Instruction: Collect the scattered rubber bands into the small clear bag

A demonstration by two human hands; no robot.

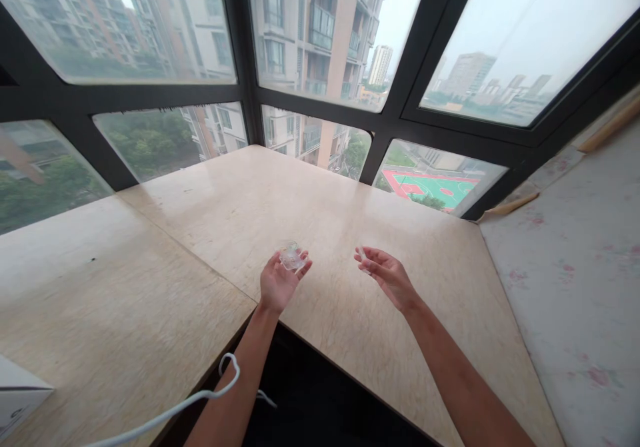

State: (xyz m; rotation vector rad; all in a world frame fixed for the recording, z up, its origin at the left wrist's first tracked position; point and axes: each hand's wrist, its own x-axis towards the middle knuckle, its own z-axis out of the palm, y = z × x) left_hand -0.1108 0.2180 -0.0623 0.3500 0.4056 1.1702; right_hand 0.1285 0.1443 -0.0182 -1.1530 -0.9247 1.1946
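A small clear plastic container (293,257) rests on the upturned palm and fingers of my left hand (280,284), above the middle of the stone-patterned ledge (320,214). What the container holds is too small to make out. To its right, my right hand (390,274) pinches a thin, clear piece (363,258) between thumb and fingers, tilted nearly upright. The two hands are apart, and the clear piece does not touch the container.
A white cable (175,407) loops over my left forearm. At the lower left corner sits a white box (20,394). Dark-framed windows (250,94) border the ledge at the back, and a flowered wall (585,287) stands at the right.
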